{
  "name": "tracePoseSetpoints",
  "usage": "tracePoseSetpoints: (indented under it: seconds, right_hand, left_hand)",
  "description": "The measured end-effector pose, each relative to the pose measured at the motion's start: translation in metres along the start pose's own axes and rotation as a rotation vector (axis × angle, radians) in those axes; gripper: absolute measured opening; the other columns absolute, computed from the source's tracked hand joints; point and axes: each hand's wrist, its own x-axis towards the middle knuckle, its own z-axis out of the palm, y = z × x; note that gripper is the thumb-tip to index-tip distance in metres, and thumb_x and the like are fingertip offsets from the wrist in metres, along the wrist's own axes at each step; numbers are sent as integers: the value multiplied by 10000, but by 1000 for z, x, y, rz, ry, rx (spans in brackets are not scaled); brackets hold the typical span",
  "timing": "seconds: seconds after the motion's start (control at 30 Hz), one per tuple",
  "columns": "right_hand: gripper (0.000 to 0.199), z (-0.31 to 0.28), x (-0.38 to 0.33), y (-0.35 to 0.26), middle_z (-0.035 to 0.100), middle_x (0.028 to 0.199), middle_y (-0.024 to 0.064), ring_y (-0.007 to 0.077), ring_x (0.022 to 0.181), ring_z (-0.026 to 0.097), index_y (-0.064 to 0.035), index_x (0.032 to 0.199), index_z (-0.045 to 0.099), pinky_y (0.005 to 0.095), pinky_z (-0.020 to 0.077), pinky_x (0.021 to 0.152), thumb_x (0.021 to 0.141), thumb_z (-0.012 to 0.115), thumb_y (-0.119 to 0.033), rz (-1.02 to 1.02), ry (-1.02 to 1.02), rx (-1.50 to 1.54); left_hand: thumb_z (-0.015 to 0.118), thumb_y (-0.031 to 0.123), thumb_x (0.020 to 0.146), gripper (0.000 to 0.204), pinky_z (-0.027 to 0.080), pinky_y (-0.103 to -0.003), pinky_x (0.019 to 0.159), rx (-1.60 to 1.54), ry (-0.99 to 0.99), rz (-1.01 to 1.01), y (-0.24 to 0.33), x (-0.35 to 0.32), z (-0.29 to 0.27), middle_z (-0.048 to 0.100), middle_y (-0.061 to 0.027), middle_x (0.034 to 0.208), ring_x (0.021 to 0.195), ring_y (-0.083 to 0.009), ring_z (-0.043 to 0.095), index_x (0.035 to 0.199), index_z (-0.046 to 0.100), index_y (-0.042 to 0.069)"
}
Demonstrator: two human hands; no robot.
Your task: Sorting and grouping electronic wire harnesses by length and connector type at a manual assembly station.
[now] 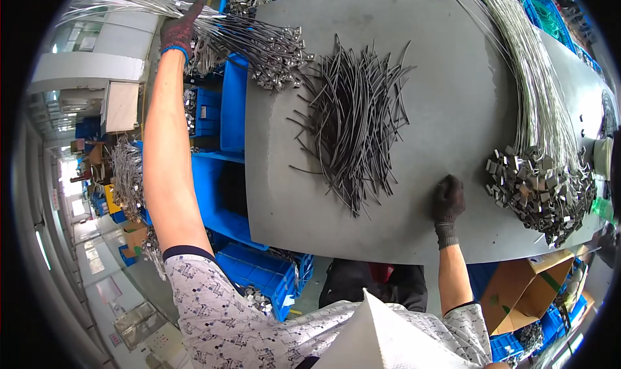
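At the upper left, my left hand [181, 32], in a dark red and black glove, is wrapped around a bundle of thin wire cables [249, 45]. Their pale strands trail away to the left, while the dark ends with small metal fittings hang over the table's left edge. My right hand [449, 199], in a dark glove, rests closed on the grey table [446, 129], with nothing showing from its fingers. Between both hands lies a loose pile of short black tubes or cords [359, 123]. To the right of my right hand is a larger bundle of silvery wires [540, 97] with blocky metal ends [540, 194].
Blue plastic bins [220, 194] stand along the table's left side, some with metal parts. More blue crates [550, 13] line the far edge. An open cardboard box [524, 294] sits below the table at the right. Wire bundles [126, 175] hang farther left.
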Motion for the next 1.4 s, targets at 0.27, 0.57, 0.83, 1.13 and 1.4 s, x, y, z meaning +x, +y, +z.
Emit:
tracePoseSetpoints:
  seconds: [0.27,0.57,0.83,1.13,1.4]
  right_hand:
    - [219,-15,-2,16,676,989,119,345,860,658,-115,1091,650,425,529,734,878,621,-162,6,-23,138]
    - [245,-27,-14,51,672,1012,174,360,906,657,-74,1134,637,422,529,785,916,636,-186,-205,-155,291]
    - [247,-100,-80,170,686,1036,133,230,916,682,-53,1154,634,336,532,847,918,638,-124,269,143,554]
    - [511,-196,29,174,638,1186,232,461,991,629,-110,1301,571,528,512,883,845,674,-318,92,191,19]
    - [474,-176,-21,200,709,913,201,389,895,695,-111,1163,667,500,557,769,917,552,-500,57,-31,73]
  left_hand:
    - [774,398,833,556,506,-383,902,305,-484,51,-105,-304,66,687,-142,1082,1001,-219,644,1151,618,-31]
    - [608,400,927,358,482,-504,778,427,-435,-2,-164,-575,149,675,-208,994,921,-421,638,1081,581,78]
    - [592,318,944,273,486,-396,501,-21,-428,-238,-138,-620,170,625,-145,684,521,-270,620,942,584,45]
    - [630,205,943,147,451,-295,432,-426,-310,-185,-134,-722,183,605,-35,624,456,-123,564,929,626,58]
    - [631,183,939,127,427,-300,421,-465,-125,-101,-134,-733,168,599,-39,614,446,-107,538,911,627,60]
